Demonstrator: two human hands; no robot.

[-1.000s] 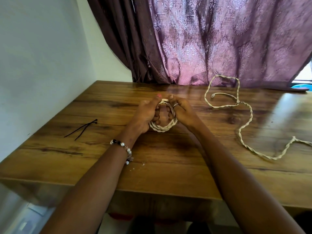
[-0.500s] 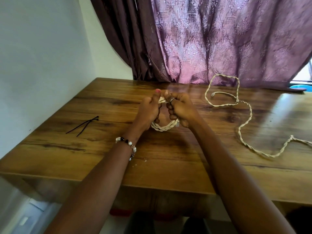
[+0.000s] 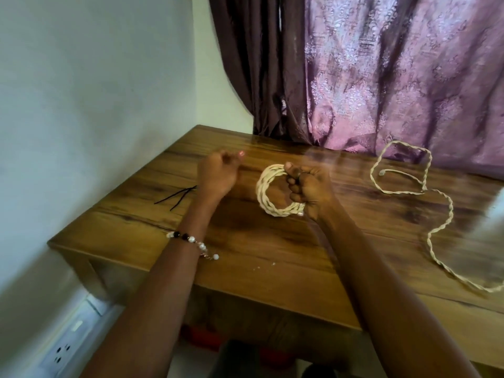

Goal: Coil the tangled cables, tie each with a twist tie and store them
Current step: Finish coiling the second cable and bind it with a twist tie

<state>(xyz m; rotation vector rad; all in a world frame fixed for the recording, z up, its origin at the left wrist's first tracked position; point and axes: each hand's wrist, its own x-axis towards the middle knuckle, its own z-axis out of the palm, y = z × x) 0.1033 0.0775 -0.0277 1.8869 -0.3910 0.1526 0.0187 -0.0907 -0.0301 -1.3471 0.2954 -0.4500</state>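
A cream twisted cable wound into a small coil is held upright just above the wooden table. My right hand grips the coil's right side in a fist. My left hand is off the coil, to its left, with loosely curled fingers and nothing in it. Black twist ties lie on the table just left of my left hand. A second cream twisted cable lies loose and winding across the table's right side.
A white wall runs along the table's left edge. Purple curtains hang behind the table's far edge. A wall socket shows low on the left. Small crumbs lie near the table's front edge.
My left hand has let go of the coil and moved left toward the twist ties. My right hand now holds the coil alone. The view has swung to the left.
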